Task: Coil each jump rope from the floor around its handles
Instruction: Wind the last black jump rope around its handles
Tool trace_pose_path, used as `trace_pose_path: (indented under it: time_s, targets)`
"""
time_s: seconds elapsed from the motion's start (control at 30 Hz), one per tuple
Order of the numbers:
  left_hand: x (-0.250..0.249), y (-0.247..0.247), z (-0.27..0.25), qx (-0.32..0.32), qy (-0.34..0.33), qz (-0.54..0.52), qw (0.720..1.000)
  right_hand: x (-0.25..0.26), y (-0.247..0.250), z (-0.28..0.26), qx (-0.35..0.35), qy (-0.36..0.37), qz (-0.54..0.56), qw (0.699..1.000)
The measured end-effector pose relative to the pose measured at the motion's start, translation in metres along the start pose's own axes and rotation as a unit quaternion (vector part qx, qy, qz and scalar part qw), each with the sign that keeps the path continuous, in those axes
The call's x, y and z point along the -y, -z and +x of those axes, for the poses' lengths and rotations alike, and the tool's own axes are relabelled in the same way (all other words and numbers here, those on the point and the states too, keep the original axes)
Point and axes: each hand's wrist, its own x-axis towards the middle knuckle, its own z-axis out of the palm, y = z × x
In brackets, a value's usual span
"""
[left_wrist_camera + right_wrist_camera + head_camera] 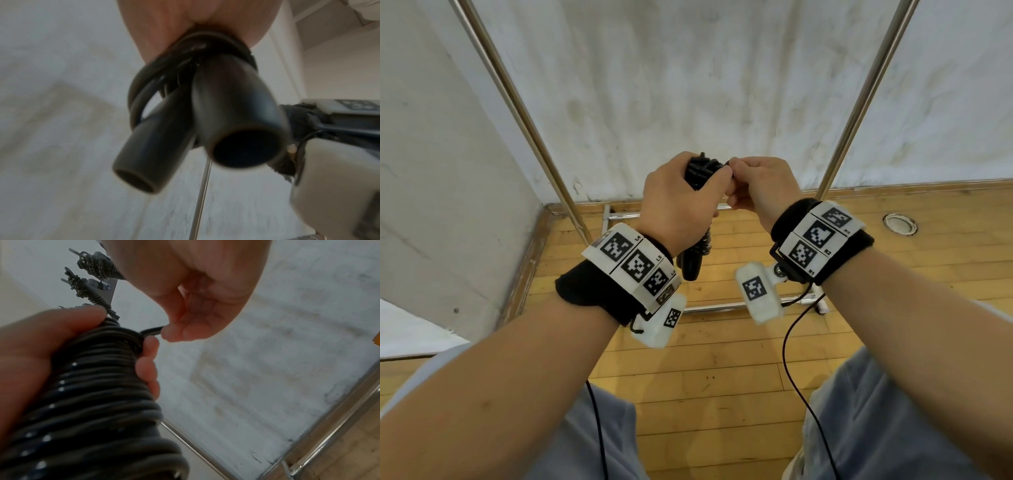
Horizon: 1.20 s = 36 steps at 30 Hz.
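A black jump rope is wound in tight turns around its two black handles. My left hand grips this bundle upright at chest height. In the left wrist view the two hollow handle ends point at the camera, with loops of rope above them. My right hand is just right of the bundle's top. In the right wrist view my right hand pinches a short loose piece of the rope beside the coil, which my left hand wraps.
A metal rack stands ahead with two slanted poles and low base bars on the wooden floor. Two coiled ropes hang on hooks up high. A round floor fitting lies at the right.
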Motion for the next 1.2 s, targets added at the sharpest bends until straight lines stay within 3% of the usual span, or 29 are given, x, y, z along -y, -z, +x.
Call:
trace_pose_path:
  time_s: [0.13,0.3,0.43,0.73,0.83,1.0,1.1,1.2]
  targets:
    - [-0.007,0.007,-0.004,0.018,-0.022,-0.006,1.000,0.010,0.002,-0.005,0.011,0.031,-0.010,0.999]
    - [-0.006,0.015,-0.001,0.011,-0.009,-0.021,1.000,0.017,-0.003,-0.020,0.036,0.062,0.051,0.996]
    - [-0.010,0.009,-0.005,-0.008,-0.009,-0.018,1.000,0.023,-0.011,-0.026,0.005,0.087,0.030,0.996]
    - [-0.023,0.006,-0.007,-0.020,-0.004,-0.061,0.998,0.028,-0.002,-0.020,-0.068,0.029,0.029,0.997]
    - [-0.024,0.011,-0.011,-0.002,0.003,-0.057,0.998,0.033,0.001,-0.028,-0.064,0.034,0.008,0.997]
    - [-0.037,0.015,-0.010,0.061,0.015,-0.054,0.997,0.051,0.017,-0.052,0.010,0.091,-0.022,0.996]
    - [-0.057,0.011,-0.003,0.098,-0.010,-0.034,0.995,0.072,0.026,-0.060,0.007,0.125,-0.042,0.991]
    - [-0.080,0.005,0.010,0.089,-0.040,-0.010,0.995,0.093,0.036,-0.056,-0.009,0.160,-0.045,0.986]
